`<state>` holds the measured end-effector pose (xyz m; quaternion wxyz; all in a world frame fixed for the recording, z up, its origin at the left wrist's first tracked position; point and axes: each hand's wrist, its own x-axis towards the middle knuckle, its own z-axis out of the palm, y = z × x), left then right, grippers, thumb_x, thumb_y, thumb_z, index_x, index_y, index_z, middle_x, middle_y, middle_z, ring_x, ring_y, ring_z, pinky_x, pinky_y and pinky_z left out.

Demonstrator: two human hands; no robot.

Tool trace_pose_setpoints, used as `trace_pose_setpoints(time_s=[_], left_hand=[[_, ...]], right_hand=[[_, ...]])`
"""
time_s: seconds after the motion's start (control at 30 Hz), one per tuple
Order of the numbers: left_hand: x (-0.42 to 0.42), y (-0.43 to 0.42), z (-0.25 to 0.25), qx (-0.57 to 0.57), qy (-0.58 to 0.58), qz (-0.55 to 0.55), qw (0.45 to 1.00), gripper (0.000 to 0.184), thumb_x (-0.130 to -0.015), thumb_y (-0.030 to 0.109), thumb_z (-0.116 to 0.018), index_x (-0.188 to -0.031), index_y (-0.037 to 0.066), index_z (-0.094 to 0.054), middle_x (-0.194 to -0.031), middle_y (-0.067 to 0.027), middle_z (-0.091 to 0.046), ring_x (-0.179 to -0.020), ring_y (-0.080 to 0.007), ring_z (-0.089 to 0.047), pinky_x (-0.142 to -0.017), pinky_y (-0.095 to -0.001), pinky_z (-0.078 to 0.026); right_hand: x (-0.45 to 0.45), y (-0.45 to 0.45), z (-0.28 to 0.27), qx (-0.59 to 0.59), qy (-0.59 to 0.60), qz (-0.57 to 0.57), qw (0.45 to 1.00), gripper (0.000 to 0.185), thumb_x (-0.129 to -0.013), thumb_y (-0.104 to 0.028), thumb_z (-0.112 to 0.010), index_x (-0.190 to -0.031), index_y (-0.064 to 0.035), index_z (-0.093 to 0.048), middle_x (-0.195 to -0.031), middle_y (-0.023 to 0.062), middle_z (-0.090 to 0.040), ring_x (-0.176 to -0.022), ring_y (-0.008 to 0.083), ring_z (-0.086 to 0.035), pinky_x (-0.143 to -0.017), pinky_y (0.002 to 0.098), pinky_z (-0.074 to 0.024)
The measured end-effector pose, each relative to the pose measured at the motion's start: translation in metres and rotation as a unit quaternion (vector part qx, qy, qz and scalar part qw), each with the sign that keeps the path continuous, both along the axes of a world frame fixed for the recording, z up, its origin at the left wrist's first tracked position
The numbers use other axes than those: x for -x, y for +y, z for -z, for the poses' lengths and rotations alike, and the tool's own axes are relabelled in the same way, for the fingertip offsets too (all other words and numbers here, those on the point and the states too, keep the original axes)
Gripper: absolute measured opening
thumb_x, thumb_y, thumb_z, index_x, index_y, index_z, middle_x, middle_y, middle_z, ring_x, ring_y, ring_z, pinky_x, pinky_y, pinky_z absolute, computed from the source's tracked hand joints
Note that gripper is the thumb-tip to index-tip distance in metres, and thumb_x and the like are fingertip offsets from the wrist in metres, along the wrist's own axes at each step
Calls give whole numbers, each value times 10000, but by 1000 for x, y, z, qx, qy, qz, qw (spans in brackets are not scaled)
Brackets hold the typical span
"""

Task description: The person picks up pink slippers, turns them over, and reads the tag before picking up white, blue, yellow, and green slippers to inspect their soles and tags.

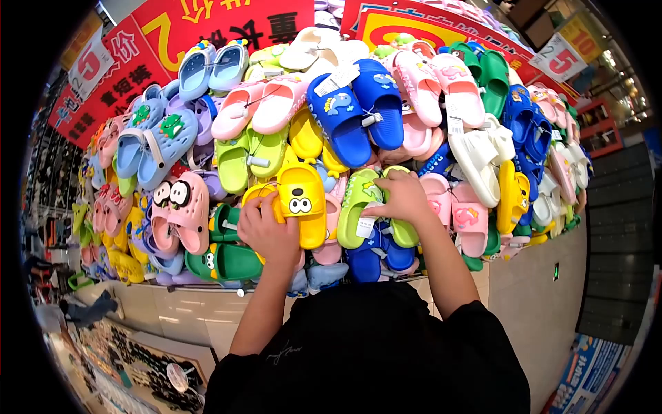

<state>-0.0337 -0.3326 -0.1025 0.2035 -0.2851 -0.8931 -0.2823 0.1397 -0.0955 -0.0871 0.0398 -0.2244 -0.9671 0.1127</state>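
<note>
My left hand [265, 228] is closed on the near slipper of a yellow pair. The right-hand slipper of these yellow slippers [312, 224] shows a strap with two cartoon eyes. My right hand [403, 196] grips a pair of lime green slippers [355, 207], its fingers over the strap area. A white tag [365, 226] hangs between the two green slippers. Both pairs rest against the heap of footwear. Just below the green pair are dark blue slippers [364, 265]. Green slippers with cartoon eyes [231, 261] lie left of my left wrist.
Blue slippers [338, 114], pink slippers [276, 103] and white slippers [476, 162] are piled behind. Pink clogs with big eyes [196, 217] and light blue clogs [141, 155] stand at the left. Red sale signs [207, 41] rise at the back. A tiled floor [527, 290] lies right.
</note>
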Motion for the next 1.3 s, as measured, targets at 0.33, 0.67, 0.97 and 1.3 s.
trace_pose_setpoints(time_s=[0.33,0.67,0.97,1.3], left_hand=[[4,-8,0,-46,1,15,999,371,-769,278,-682,-1116,153,-653,-1096,-77,-565,-1133,-317,-525,-935,-478,-368],[-8,-6,5,-21,73,-16,997,328,-719,271,-729,-1026,162,-697,-1096,-53,-572,-1110,-293,-542,-901,-455,-388],[-17,-6,-1,-37,110,-25,993,314,-699,227,-725,-1000,141,-708,-1096,-58,-580,-1095,-293,-548,-923,-434,-396],[-24,-24,-11,-110,86,-17,990,402,-647,212,-754,-1041,153,-700,-1122,-71,-571,-1237,-361,-478,-1078,-500,-333]], right_hand=[[15,-1,-21,7,-129,23,991,846,-594,-655,-809,-1242,-123,-690,-1176,191,-588,-1137,350,-566,-941,479,-452],[-12,10,17,3,22,-11,1000,707,-617,-404,-795,-1276,-182,-668,-1301,195,-525,-1202,374,-506,-965,498,-403],[5,-14,25,21,23,-22,999,673,-707,-264,-727,-1347,-105,-594,-1334,168,-545,-1187,384,-549,-986,489,-422],[27,-94,-17,290,273,-159,903,972,-760,-287,-811,-1534,-47,-274,-1332,218,-520,-1206,393,-536,-1021,426,-446]])
